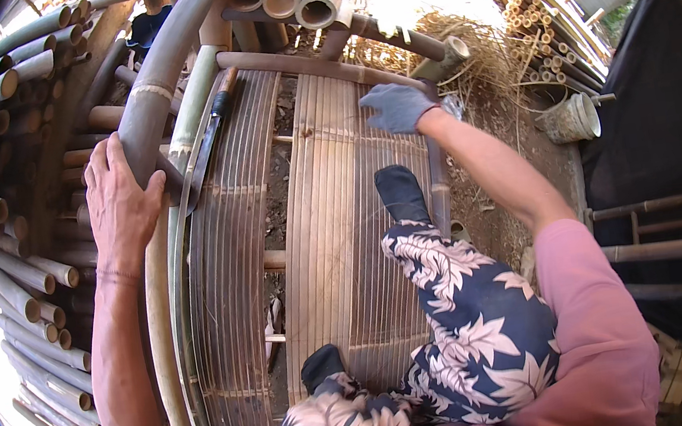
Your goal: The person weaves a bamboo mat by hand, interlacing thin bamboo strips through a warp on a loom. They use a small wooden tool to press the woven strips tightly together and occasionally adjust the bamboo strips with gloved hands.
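Note:
My bare left hand (117,176) rests on a thick grey-brown bamboo pole (153,87), its fingers stretched out and the thumb apart. Beside that pole, a long knife (210,137) with a wooden handle lies along the left edge of a slatted bamboo platform (314,208). My right hand (398,108), in a grey glove, is over the far right part of the platform, near its edge rail. Its fingers are loosely bent, and I see nothing held in them. My legs, in dark leaf-patterned trousers (467,300), are folded on the slats.
Cut bamboo poles (37,282) are stacked at the left. Thick bamboo tubes (317,9) jut out at the far end. Beyond the right side are a dirty white bucket (576,119), a heap of shavings (457,44), more bamboo (542,28) and a black sheet (652,134).

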Demonstrator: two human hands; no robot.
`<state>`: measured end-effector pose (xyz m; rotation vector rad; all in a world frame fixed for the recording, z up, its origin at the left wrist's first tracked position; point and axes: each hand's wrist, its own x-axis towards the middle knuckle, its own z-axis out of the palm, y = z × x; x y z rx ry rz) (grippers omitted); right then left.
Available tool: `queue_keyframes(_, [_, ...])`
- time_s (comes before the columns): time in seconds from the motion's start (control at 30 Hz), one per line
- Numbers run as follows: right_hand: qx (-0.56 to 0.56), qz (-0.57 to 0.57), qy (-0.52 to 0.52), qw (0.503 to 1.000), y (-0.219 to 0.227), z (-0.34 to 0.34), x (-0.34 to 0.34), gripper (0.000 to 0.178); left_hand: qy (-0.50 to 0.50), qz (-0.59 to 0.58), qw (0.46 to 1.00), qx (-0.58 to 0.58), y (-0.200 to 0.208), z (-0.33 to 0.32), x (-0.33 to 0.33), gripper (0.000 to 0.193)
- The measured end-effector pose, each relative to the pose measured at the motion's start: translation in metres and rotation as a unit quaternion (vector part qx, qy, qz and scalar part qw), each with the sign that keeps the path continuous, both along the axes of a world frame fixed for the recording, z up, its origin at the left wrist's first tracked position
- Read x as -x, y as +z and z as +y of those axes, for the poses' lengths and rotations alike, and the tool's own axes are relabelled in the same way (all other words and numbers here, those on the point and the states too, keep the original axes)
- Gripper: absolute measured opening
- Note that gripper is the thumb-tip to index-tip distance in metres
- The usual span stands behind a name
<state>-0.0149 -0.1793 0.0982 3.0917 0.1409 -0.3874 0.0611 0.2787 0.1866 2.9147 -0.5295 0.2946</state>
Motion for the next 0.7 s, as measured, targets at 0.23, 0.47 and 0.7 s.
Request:
queue_keyframes(0.23, [-0.007, -0.008, 0.150, 0.989, -0.099, 0.021, -0.065, 0.027, -0.179, 0.111, 0.971, 0.116, -0.010, -0.083, 0.017, 0.051])
queue_keyframes(0.47, [-0.326, 0.393, -0.163, 0.844, -0.034, 0.040, -0.033, 0.032, -0.274, 0.193, 0.939, 0.079, -0.125, -0.226, 0.026, 0.054])
queue_keyframes(0.7, [-0.495, 0.064, -0.233, 0.834, 0.014, -0.049, -0.067, 0.023, 0.265, 0.128, 0.855, 0.427, -0.179, -0.236, 0.026, 0.028])
